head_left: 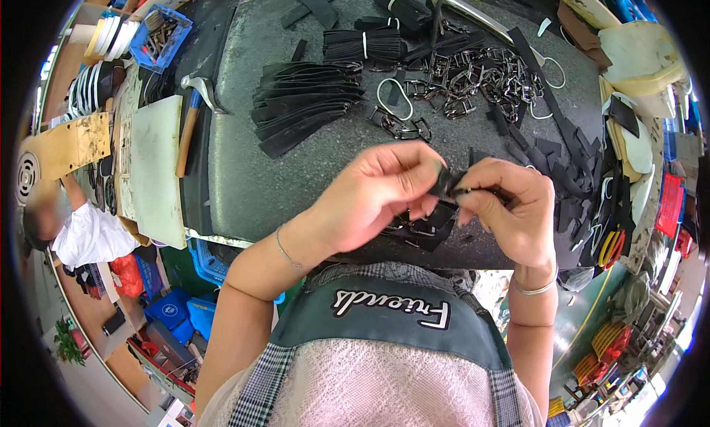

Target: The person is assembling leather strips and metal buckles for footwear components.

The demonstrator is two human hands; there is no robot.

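Observation:
Over the near part of the dark worktable (296, 183), my left hand (373, 194) and my right hand (510, 205) meet, both closed in a pinch. Between their fingertips is a short black strap (446, 181); fingers cover much of it, and whether a buckle is on it cannot be made out. Just beneath lie black strap pieces with metal buckles (423, 238), partly hidden by my hands. Beyond my hands are two or so loose buckles (403, 124), a white rubber band (394, 99) and a heap of dark metal buckles (481, 79). Black strips (305, 105) lie fanned out at the left.
Banded bundles of black strips (362, 45) lie farther back. A wooden-handled hammer (191, 131) rests at the left edge, near a blue basket of tools (163, 39). Black scraps (573, 161) and orange-handled scissors (612, 248) are at the right. Another person (92, 231) is far left.

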